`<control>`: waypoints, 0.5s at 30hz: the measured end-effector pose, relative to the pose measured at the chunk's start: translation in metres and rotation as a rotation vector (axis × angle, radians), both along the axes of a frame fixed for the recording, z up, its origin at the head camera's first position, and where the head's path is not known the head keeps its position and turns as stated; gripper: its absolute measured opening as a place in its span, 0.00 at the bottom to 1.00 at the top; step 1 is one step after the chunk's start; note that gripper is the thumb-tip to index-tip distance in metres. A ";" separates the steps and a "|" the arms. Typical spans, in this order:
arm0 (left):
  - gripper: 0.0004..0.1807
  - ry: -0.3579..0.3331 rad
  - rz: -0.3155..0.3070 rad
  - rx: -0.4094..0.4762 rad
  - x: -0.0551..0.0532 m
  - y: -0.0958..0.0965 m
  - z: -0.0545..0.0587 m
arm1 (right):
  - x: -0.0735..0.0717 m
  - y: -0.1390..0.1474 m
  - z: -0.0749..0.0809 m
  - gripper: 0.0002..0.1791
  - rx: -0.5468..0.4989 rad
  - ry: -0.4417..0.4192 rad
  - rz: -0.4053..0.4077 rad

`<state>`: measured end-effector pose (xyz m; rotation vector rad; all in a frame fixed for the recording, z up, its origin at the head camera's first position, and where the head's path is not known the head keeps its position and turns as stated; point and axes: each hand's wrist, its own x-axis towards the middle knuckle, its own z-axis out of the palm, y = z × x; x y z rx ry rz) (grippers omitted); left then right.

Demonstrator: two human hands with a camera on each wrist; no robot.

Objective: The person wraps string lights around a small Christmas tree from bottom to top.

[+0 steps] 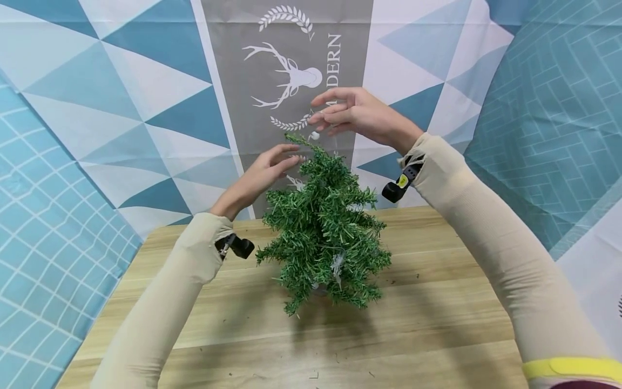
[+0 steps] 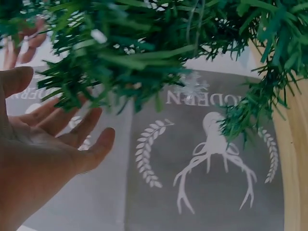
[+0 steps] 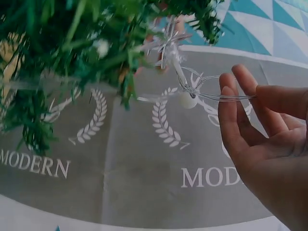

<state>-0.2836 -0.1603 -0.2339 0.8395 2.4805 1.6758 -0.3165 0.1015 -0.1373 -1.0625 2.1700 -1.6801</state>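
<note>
A small artificial Christmas tree point(image 1: 325, 227) with green tinsel-like branches stands on the wooden table. Beyond its top, my right hand point(image 1: 357, 116) pinches thin clear wire point(image 3: 216, 97) between thumb and fingers. That looped wire carries a small white bulb-like bead point(image 3: 188, 100), with a clear star-shaped ornament point(image 3: 168, 45) beside it near the branches. On the tree's left, my left hand point(image 1: 264, 175) has its fingers loosely bent near the upper branches and holds nothing visible. Whether its fingertips touch the needles I cannot tell. A pale snowflake ornament point(image 1: 337, 265) hangs low on the front.
The wooden table point(image 1: 233, 324) bears a few scattered green needle bits. Behind it hangs a patterned cloth point(image 1: 165, 108) with a grey panel showing a deer head. Blue tile-patterned cloth point(image 1: 44, 232) lies along the left side. Dark cameras are strapped on both wrists.
</note>
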 end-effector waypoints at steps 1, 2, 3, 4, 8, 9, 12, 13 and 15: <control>0.27 -0.015 -0.014 0.001 -0.001 0.001 -0.001 | 0.001 -0.001 0.000 0.19 -0.014 -0.011 0.010; 0.26 -0.031 -0.033 0.013 -0.003 0.002 -0.003 | 0.001 -0.001 0.000 0.19 -0.025 -0.021 0.020; 0.25 -0.042 -0.043 0.021 -0.003 0.002 -0.004 | 0.002 -0.001 0.000 0.19 -0.033 -0.027 0.027; 0.23 -0.052 -0.050 0.032 -0.004 0.001 -0.005 | 0.002 0.000 0.000 0.19 -0.039 -0.032 0.031; 0.23 -0.082 -0.069 0.066 -0.004 -0.002 -0.007 | 0.004 0.002 0.000 0.19 -0.059 -0.054 0.043; 0.24 -0.088 -0.072 0.062 -0.004 -0.001 -0.007 | 0.004 0.003 0.000 0.19 -0.062 -0.064 0.050; 0.27 -0.123 -0.113 0.047 -0.005 0.003 -0.006 | 0.005 0.002 0.000 0.17 -0.052 -0.074 0.091; 0.27 -0.139 -0.123 0.043 -0.006 0.005 -0.005 | 0.006 0.001 0.000 0.17 -0.045 -0.073 0.108; 0.23 -0.158 -0.116 0.043 -0.007 0.008 -0.004 | 0.008 -0.001 0.001 0.16 -0.036 -0.071 0.134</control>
